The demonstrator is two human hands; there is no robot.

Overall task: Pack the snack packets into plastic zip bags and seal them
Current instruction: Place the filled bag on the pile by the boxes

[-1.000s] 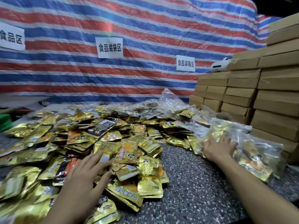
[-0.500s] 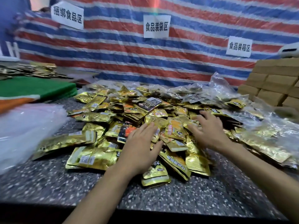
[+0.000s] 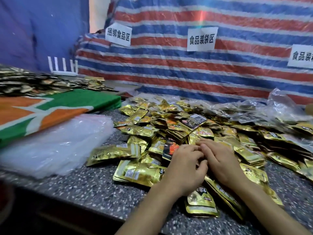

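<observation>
Touching crinkled gold packets (image 3: 139, 173), left hand (image 3: 185, 169), right hand (image 3: 221, 164)

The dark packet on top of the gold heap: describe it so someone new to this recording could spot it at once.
Below the middle white paper sign on the red, white and blue striped tarp, a heap of gold foil snack packets covers the speckled grey counter. At its crest lies a purple-black packet with a pale label panel, dark among gold and orange neighbours.
</observation>
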